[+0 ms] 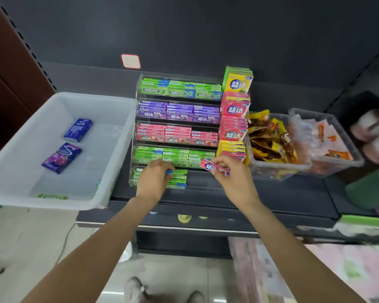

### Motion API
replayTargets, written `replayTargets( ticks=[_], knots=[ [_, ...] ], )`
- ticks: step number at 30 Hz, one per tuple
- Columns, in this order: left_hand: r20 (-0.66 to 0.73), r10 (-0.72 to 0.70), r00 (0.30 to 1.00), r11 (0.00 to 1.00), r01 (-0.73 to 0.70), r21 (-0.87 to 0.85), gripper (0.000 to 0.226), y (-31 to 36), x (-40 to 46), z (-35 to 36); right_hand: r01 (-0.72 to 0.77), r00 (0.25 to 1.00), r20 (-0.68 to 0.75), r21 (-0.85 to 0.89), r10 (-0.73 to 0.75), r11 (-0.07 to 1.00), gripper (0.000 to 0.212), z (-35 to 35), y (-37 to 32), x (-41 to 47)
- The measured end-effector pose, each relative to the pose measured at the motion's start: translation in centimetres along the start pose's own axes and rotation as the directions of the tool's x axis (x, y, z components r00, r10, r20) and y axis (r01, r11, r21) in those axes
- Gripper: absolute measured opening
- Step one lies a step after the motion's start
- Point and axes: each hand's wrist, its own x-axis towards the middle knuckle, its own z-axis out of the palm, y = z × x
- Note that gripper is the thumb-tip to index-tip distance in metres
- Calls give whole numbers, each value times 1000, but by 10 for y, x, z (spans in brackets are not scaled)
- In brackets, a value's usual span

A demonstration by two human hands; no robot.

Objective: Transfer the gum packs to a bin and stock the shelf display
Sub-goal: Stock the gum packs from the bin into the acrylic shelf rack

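On the left a white bin (109, 119) sat at the shelf's end, holding a blue pack (78, 130) and a purple pack (61, 158), both lying flat and slanted, with a green one (50, 196) just showing at its near rim. Beside it stood the clear tiered display (138, 90), its rows green, purple, pink and green. The left hand (152, 178) was at the lowest tier, fingers closed over the green gum packs (177, 179) stacked there, their long axis running left to right and their right ends poking out past the fingers. The right hand (232, 173) pinched a pink gum pack (213, 167) at its right end, long axis across, tilted down to the right. Further right, stacked gum boxes (235, 110) and two clear tubs of snacks (278, 165) crowded the shelf.
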Motion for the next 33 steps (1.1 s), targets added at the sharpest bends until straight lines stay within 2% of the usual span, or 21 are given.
replayTargets(
  ticks=[9, 14, 18, 20, 29, 33],
  knots=[
    [0, 196, 981, 944, -189, 271, 37, -6, -1, 17, -12, 999, 41, -15, 13, 1000, 21, 12, 6, -5],
    [74, 314, 947, 890, -320, 325, 27, -20, -6, 17, -15, 999, 46, 1, 15, 1000, 22, 16, 2, -2],
    [176, 294, 939, 872, -340, 353, 35, -25, -11, 11, -13, 999, 50, 3, 13, 1000, 22, 21, -2, 1],
    [179, 278, 944, 875, -326, 359, 40, -26, -12, 8, -13, 999, 52, 7, 13, 1000, 22, 23, -4, 1],
    [161, 205, 965, 916, -248, 316, 38, -22, -12, 5, 27, 999, 28, -29, -26, 999, 21, 24, -4, 9],
    [-73, 289, 955, 957, -288, 20, 35, 11, 1, -9, 60, 997, -38, -32, -61, 998, 20, 14, -3, 18]
  ],
)
